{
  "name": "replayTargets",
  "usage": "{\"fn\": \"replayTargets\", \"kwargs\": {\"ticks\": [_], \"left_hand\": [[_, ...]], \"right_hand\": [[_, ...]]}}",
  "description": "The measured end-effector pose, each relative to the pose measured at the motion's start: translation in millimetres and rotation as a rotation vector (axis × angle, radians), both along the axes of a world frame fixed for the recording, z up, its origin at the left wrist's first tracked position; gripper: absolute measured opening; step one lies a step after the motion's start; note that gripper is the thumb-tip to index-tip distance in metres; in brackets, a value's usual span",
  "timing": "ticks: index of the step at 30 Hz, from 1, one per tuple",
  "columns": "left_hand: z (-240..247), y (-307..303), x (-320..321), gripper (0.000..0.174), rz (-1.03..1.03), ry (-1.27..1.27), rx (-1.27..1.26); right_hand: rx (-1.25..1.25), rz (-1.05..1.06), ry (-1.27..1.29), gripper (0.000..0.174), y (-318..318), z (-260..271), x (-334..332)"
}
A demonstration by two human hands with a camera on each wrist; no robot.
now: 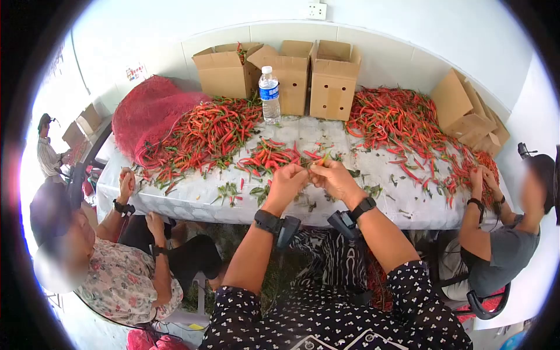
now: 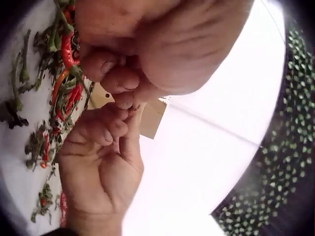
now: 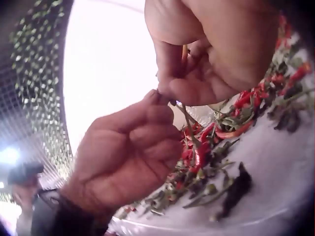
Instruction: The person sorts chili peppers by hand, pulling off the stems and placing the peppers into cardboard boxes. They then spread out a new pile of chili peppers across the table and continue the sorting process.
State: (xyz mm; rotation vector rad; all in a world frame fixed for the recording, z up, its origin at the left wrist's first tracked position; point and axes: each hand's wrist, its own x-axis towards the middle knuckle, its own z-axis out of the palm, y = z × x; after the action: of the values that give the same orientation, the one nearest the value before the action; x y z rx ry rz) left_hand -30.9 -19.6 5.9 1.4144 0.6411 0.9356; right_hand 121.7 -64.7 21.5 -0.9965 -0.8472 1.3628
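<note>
Both hands meet fingertip to fingertip over the near part of the table. My right hand (image 1: pixel 337 182) holds a small orange chili pepper (image 3: pixel 185 53), mostly hidden inside its curled fingers. Against it, the left hand (image 1: pixel 286 188) pinches with thumb and forefinger at the chili's stem end, which the fingertips largely cover. In the left wrist view the left hand (image 2: pixel 167 44) is above and the right hand (image 2: pixel 101 177) below, their tips touching. Just behind the hands lies a small heap of red chilies (image 1: pixel 268 158) with loose green stems and leaves (image 1: pixel 261 192).
Big chili piles (image 1: pixel 210 131) (image 1: pixel 391 116) lie left and right on the covered table (image 1: pixel 175 201). Cardboard boxes (image 1: pixel 332 81) line the wall beside a water bottle (image 1: pixel 270 96). A red mesh sack (image 1: pixel 154 114) is at left. One person (image 1: pixel 125 262) sits left, another (image 1: pixel 501 251) right.
</note>
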Motion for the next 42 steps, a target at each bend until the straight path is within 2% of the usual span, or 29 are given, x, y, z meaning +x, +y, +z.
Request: {"fn": "replayTargets", "kwargs": {"ticks": [1, 3, 5, 7, 8, 9, 11, 13, 14, 15, 17, 19, 21, 23, 24, 27, 29, 31, 33, 35, 36, 37, 39, 42], "left_hand": [[1, 1, -2, 0.012, 0.003, 0.001, 0.000], [1, 5, -8, 0.012, -0.312, -0.456, -0.339], [2, 3, -11, 0.010, -0.275, -0.503, -0.364], [4, -5, -14, 0.007, 0.094, 0.133, 0.212], [6, -13, -15, 0.010, 0.213, 0.310, 0.478], [1, -16, -14, 0.010, 0.213, 0.310, 0.478], [-9, -20, -12, 0.013, 0.302, 0.359, 1.000], [-18, -22, -12, 0.014, 0.285, 0.405, 1.016], [-19, -22, -12, 0.013, 0.285, 0.435, 1.005], [-19, -23, -11, 0.012, 0.283, 0.466, 0.995], [-20, -26, -9, 0.011, 0.290, 0.459, 1.001], [-17, -22, -6, 0.010, 0.300, 0.456, 1.011], [-16, -25, -6, 0.008, 0.320, 0.463, 0.968], [-20, -23, -7, 0.008, 0.314, 0.458, 0.976], [-22, -22, -8, 0.009, 0.330, 0.465, 0.967], [-18, -23, -8, 0.011, 0.379, 0.439, 0.944], [-19, -28, -8, 0.012, 0.389, 0.420, 0.923], [-22, -26, -7, 0.014, 0.431, 0.378, 0.985], [-23, -28, -10, 0.012, 0.422, 0.341, 0.978], [-19, -33, -13, 0.009, 0.459, 0.304, 0.704], [-12, -36, -13, 0.010, 0.464, 0.227, 0.585], [-9, -38, -13, 0.010, 0.471, 0.232, 0.580], [-7, -45, -14, 0.013, 0.374, 0.109, 0.179], [-19, -50, -13, 0.012, 0.253, -0.023, 0.097]], "right_hand": [[0.000, 0.003, 0.001, 0.013, 2, -3, 2], [-0.012, 0.188, 0.411, 0.013, 7, -6, 10], [-0.021, 0.173, 0.412, 0.012, 8, -5, 19], [-0.004, 0.125, 0.273, 0.012, 5, -6, 23], [-0.007, 0.124, 0.275, 0.012, 4, -7, 25], [0.020, 0.096, 0.178, 0.013, 3, -4, 27], [0.056, 0.065, 0.076, 0.015, 0, 10, 28], [0.247, -0.181, -0.454, 0.018, -8, 38, 26], [0.396, -0.242, -0.515, 0.019, -8, 51, 28], [0.408, -0.250, -0.523, 0.019, -7, 67, 31], [0.835, -0.568, -0.745, 0.016, 2, 111, 41], [0.758, -0.697, -0.945, 0.018, 18, 167, 57], [1.005, -0.809, -1.043, 0.023, 87, 206, 88], [0.606, -1.016, -1.503, 0.033, 127, 208, 113], [0.604, -1.023, -1.497, 0.033, 121, 207, 111], [0.588, -0.737, -1.143, 0.037, 84, 173, 84], [0.539, -0.459, -0.902, 0.031, 54, 110, 60], [0.324, -0.206, -0.778, 0.021, 16, 51, 28], [0.361, -0.139, -0.866, 0.021, -18, 12, 0], [0.304, -0.131, -0.811, 0.022, -36, -20, -15], [0.260, -0.112, -0.772, 0.023, -42, -24, -20], [0.259, -0.103, -0.769, 0.023, -45, -27, -21], [0.307, -0.134, -0.734, 0.023, -54, -34, -25], [0.324, -0.139, -0.771, 0.024, -64, -20, -29]]}}
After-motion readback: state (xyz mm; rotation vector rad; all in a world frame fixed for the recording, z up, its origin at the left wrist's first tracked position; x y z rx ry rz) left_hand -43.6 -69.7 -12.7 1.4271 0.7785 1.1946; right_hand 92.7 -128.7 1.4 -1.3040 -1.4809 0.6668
